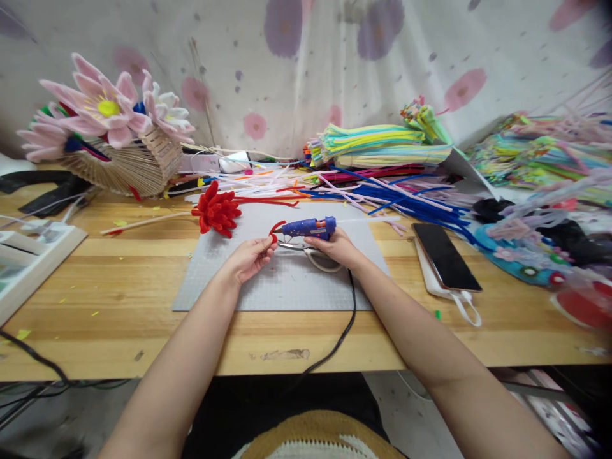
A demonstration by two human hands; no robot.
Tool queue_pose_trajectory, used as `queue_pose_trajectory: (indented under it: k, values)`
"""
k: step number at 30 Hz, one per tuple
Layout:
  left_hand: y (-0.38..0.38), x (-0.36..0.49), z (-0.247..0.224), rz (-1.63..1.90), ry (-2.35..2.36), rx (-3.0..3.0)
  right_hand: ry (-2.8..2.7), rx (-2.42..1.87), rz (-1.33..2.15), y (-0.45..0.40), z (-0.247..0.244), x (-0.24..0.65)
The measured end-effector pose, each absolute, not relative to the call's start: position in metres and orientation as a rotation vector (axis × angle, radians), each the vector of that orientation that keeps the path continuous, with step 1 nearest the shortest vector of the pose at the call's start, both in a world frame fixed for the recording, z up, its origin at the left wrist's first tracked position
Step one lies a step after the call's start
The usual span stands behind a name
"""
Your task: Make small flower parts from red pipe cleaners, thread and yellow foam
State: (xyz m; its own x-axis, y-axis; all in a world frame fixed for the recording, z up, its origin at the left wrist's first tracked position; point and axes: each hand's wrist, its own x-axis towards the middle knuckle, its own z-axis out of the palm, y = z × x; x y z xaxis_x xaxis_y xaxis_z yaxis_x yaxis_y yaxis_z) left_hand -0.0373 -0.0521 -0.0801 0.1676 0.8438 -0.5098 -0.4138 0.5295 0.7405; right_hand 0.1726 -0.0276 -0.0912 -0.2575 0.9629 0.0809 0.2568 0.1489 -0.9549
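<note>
Glue gun (pixel 306 228) and red fuzzy strip (pixel 276 231) meet over the middle of the grey mat (pixel 287 293), nozzle and strip so close that I cannot tell whether they touch. The right hand (pixel 338 247) grasps the gun's handle, its barrel lying nearly level and aimed left, probably so that the tip can be steered to one small spot. The left hand (pixel 251 260) pinches the strip between thumb and fingertips, the other fingers curled in; gripping it near one end seems meant to leave the part by the nozzle uncovered while holding it steady. A clear glue stick (pixel 366 220) juts from the gun's rear to the right, as the feed would require. The black cord (pixel 338 341) drops toward the near edge of the table, where it runs clear of the left hand.

Scissors (pixel 319 258) lie on the mat under the gun and right hand, presumably kept within quick reach. The red flower (pixel 217 211) rests at the mat's far left corner, its stick (pixel 153 223) pointing left, a position that leaves the middle free. The phone (pixel 447 258) sits right of the mat, apart from the hands.
</note>
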Motion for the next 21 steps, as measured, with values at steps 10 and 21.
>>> queue_pose_trajectory:
  k: [10, 21]
  values:
    - [-0.052, -0.038, -0.081, 0.951, 1.044, 0.486, -1.591, -1.219, 1.184, -0.03, -0.084, 0.178]
    - [-0.052, -0.038, -0.083, 1.008, 1.086, 0.534, -1.307, -1.268, 0.881, -0.003, -0.083, 0.223]
